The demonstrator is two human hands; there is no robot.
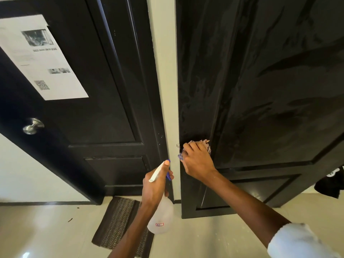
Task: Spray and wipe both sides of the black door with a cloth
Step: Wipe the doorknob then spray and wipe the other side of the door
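Filling the right half of the frame: a glossy black panelled door (270, 90), its tall face streaked with dull wet smears and running lengthwise from the bottom of the frame to the top, its near edge showing just right of centre. Pressing against that face at mid-height right of centre, the right hand (197, 161), fingers curled over a crumpled cloth (205, 144), soft and pinkish with a blue-checked corner peeking out at the wrist side, bunched flat between palm and door. Gripping lower centre, the left hand (155, 185), wrapped round the neck of a translucent plastic spray bottle (161, 216), rounded body hanging downward with a small red-framed label, white trigger head slanting up toward a narrow cream wall strip (164, 71), blue nozzle tip poking out beyond the fingers. Standing at the left of the frame beyond that strip: a second black panelled door (111, 108), glossy, carrying a brushed-metal round knob (33, 126) at mid-left and a white printed paper notice (40, 58) with photos and a QR code at upper left. Lying on the pale shiny floor tiles (46, 229) at lower centre: a brown woven doormat (119, 220) with a zigzag pattern, partly hidden behind the left forearm. Showing at the lower right corner, a white fuzzy sleeve cuff (297, 243); at the right edge, a dark fabric item (331, 185), too cut off to identify.
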